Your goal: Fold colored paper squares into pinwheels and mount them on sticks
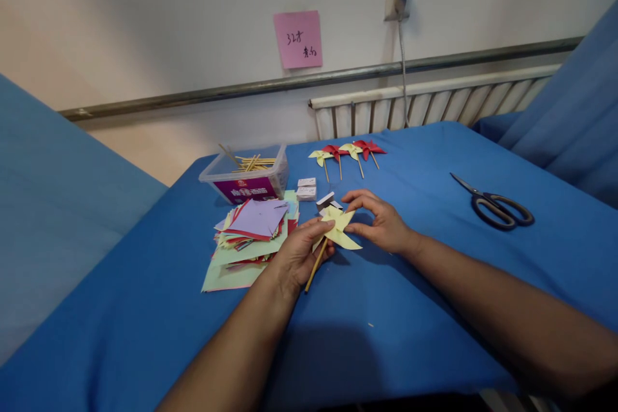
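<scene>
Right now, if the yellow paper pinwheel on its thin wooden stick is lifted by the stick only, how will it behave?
The yellow paper pinwheel probably weighs very little, being thin folded paper. Its blades likely bend or crease easily, so the left hand and right hand pinch lightly. The thin wooden stick looks stiff but could roll if laid down alone.

Home craft table, wall radiator

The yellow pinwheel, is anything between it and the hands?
No. The left hand holds the yellow pinwheel with its stick, and the right hand touches its paper. Nothing visible comes between. The paper stack lies beside, to the left.
</scene>
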